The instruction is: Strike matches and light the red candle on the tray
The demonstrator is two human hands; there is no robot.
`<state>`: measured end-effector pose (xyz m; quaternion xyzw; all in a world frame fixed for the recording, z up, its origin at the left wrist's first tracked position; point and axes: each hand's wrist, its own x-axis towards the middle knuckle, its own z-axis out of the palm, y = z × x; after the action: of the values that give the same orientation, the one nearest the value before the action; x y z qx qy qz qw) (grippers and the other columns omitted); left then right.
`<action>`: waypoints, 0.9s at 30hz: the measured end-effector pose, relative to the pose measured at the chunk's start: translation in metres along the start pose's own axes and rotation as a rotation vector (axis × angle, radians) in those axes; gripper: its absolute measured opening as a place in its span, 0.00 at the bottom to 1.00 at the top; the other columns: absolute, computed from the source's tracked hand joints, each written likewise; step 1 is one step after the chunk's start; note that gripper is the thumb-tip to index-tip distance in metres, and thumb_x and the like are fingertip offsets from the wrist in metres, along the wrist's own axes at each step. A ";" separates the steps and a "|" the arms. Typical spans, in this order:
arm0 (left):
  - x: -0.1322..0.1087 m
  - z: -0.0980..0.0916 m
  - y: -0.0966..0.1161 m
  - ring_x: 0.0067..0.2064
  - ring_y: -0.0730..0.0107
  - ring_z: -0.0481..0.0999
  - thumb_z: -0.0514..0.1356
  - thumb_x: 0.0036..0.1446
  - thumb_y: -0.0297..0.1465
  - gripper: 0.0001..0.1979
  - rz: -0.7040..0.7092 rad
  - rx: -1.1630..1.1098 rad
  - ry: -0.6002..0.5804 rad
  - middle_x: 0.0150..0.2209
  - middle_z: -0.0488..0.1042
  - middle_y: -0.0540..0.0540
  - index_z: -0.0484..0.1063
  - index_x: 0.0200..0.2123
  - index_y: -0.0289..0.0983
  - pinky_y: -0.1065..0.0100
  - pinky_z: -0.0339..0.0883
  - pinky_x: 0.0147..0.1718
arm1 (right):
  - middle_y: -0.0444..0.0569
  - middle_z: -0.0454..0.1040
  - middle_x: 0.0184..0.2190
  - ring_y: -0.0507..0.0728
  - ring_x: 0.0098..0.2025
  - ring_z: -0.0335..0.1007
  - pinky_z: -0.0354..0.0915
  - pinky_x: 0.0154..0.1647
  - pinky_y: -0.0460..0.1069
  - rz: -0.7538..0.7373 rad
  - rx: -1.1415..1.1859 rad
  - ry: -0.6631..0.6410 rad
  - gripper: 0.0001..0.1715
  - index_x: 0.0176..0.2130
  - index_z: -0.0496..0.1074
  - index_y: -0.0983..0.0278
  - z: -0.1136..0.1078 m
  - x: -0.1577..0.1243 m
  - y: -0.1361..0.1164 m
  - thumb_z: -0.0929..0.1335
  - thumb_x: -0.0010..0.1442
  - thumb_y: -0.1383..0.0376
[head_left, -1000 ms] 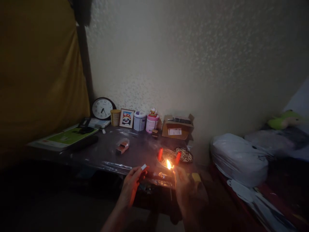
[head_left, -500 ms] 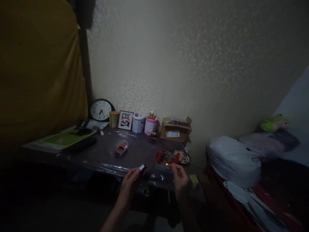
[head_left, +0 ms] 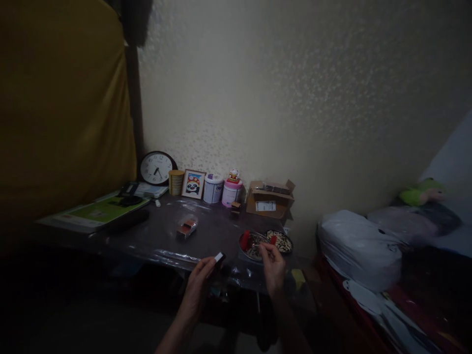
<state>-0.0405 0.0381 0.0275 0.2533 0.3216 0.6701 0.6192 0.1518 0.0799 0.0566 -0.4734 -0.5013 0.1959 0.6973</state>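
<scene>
My left hand (head_left: 199, 281) is closed around a small matchbox (head_left: 220, 257), its white end pointing up and away from me. In a pinch, my right hand (head_left: 274, 271) has a thin match (head_left: 256, 245) over a round dish (head_left: 250, 254); no flame shows on it. Inside that dish are dark bits that look like burnt matches, and a red object (head_left: 245, 239) stands at its left side. Just behind, a second round dish (head_left: 285, 242) holds many pale matchsticks. A clear-wrapped pack of matchboxes (head_left: 188, 226) lies left of the dishes.
Along the wall stand a clock (head_left: 158, 168), a picture frame (head_left: 193, 184), a white tub (head_left: 213, 189), a pink tub (head_left: 232, 193) topped by a figurine, and a cardboard box (head_left: 271, 200). A white plastic bag (head_left: 357, 246) lies to the right of the table (head_left: 158, 238).
The glowing flame at the match tip has gone out. My right hand has risen slightly with the match over the dish. My left hand has barely moved, and the view has shifted a little.
</scene>
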 end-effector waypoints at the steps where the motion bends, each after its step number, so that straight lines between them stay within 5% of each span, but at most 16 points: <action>1: 0.000 0.000 0.000 0.33 0.67 0.74 0.67 0.43 0.37 0.12 0.000 -0.003 -0.008 0.29 0.76 0.48 0.75 0.31 0.36 0.68 0.63 0.39 | 0.49 0.77 0.27 0.57 0.30 0.74 0.69 0.32 0.50 -0.001 -0.001 -0.007 0.16 0.30 0.73 0.65 0.001 0.001 0.000 0.70 0.48 0.54; 27: -0.001 0.001 0.000 0.32 0.68 0.74 0.66 0.43 0.39 0.13 -0.059 0.015 -0.020 0.26 0.76 0.49 0.74 0.30 0.37 0.69 0.62 0.35 | 0.46 0.75 0.25 0.55 0.28 0.71 0.68 0.30 0.48 -0.041 -0.009 -0.071 0.14 0.29 0.73 0.65 0.020 0.015 -0.012 0.69 0.49 0.56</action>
<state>-0.0398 0.0368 0.0285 0.2551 0.3279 0.6465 0.6398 0.1385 0.0950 0.0758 -0.4589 -0.5361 0.1961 0.6809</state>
